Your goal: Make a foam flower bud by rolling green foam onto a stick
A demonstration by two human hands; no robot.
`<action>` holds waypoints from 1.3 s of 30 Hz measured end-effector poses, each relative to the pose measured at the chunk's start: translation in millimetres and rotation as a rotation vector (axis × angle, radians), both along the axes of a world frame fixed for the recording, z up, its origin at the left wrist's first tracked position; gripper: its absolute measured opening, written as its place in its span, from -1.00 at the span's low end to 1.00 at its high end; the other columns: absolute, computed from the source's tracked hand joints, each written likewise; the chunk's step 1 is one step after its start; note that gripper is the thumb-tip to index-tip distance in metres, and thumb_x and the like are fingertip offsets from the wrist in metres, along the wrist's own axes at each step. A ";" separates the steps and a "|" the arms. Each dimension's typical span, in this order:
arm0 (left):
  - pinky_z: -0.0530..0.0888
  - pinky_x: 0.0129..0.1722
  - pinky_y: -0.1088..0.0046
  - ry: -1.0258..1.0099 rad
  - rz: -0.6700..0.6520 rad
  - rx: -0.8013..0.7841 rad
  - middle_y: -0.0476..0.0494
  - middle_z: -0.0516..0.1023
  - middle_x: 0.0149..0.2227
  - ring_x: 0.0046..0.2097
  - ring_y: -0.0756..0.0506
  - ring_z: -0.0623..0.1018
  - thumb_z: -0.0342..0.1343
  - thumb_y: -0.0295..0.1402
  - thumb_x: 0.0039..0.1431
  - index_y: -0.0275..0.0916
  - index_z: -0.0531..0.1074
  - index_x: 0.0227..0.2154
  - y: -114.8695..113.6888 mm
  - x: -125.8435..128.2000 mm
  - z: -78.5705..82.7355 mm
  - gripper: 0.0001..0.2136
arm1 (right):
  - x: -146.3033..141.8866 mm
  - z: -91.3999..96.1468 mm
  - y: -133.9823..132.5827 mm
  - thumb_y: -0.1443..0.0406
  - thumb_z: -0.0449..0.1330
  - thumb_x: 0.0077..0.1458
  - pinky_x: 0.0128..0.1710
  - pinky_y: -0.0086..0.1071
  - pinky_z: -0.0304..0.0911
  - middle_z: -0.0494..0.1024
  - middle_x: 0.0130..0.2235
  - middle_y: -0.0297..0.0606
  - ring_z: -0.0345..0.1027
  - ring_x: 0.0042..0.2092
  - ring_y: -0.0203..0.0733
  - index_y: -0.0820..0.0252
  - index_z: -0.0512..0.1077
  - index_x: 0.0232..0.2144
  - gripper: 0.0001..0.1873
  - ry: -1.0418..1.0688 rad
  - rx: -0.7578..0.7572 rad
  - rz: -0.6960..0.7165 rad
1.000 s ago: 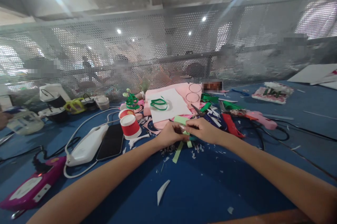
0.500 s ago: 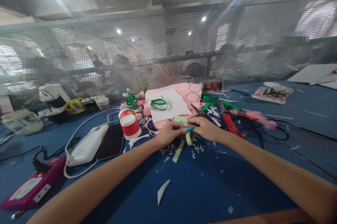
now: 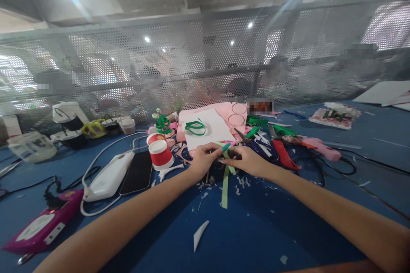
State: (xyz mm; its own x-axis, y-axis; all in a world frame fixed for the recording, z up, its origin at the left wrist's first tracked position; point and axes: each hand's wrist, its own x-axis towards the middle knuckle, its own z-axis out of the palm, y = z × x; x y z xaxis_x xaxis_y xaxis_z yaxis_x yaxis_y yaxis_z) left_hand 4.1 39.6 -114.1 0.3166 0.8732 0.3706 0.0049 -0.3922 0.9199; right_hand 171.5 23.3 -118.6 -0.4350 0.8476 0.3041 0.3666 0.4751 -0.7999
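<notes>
My left hand [image 3: 205, 162] pinches a light green paper strip [image 3: 225, 189], its teal thumbnail on top near the bend. One end of the strip hangs down toward me over the table. Close by on the right, my right hand [image 3: 249, 160] has its fingers curled at the same strip, thumb and fingertips meeting near it; part of the strip is hidden between the hands. Behind them lies white paper [image 3: 209, 125] with a green strip loop [image 3: 196, 127] on it. Scissors [image 3: 242, 135] rest just beyond my right hand.
Red paper cups [image 3: 160, 154], a black phone [image 3: 137, 173], a white power bank [image 3: 109, 177] and a purple power strip [image 3: 43, 221] stand to the left. A pink glue gun [image 3: 321, 147] with its cord lies right. Paper scraps litter the blue table [image 3: 250, 234]; a perforated screen [image 3: 198, 59] rises behind.
The strip's hanging end has swung from slanting left to nearly straight down. My left thumb has shifted up and away, and my right hand's fingers have opened a little around the strip.
</notes>
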 end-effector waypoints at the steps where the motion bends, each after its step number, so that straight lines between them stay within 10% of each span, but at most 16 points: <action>1: 0.37 -0.34 0.49 0.009 0.002 0.034 -0.09 0.49 -0.47 -0.37 -0.02 0.43 0.21 -0.19 -0.14 -0.32 0.49 -0.53 0.7 -0.2 -0.1 -0.75 | -1.1 -0.3 0.0 0.11 0.16 -0.05 -0.38 -0.37 0.22 0.47 -0.38 -0.24 0.31 -0.38 -0.22 0.29 0.40 -0.33 -0.66 0.018 -0.006 0.006; 23: 0.39 -0.33 0.53 0.074 0.037 0.182 -0.10 0.38 -0.29 -0.30 0.01 0.41 0.19 -0.32 -0.09 -0.21 0.50 -0.30 -1.0 -0.3 -4.1 -0.77 | 6.8 9.2 1.1 0.19 0.12 -0.02 -0.46 -0.44 0.10 0.44 -0.50 -0.29 0.22 -0.48 -0.34 0.30 0.44 -0.49 -0.74 0.076 -0.210 0.131; 30: 0.41 -0.20 0.42 0.001 -0.111 0.007 -0.19 0.51 -0.20 -0.19 -0.06 0.47 0.18 -0.35 -0.07 -0.26 0.41 -0.12 3.6 0.2 -6.8 -0.63 | 5.5 11.3 -1.4 0.21 0.15 -0.04 -0.50 -0.46 -0.02 0.33 -0.52 -0.37 0.09 -0.50 -0.40 0.31 0.40 -0.41 -0.77 0.077 -0.284 0.186; 39: 0.42 -0.26 0.41 0.024 -0.030 -0.075 -0.18 0.59 -0.36 -0.33 -0.07 0.51 0.24 -0.29 -0.18 -0.33 0.54 -0.39 4.1 -0.1 -9.0 -0.74 | 9.3 8.6 0.5 0.21 0.13 0.01 -0.47 -0.44 0.12 0.39 -0.56 -0.36 0.23 -0.52 -0.37 0.27 0.38 -0.50 -0.79 0.019 -0.273 0.225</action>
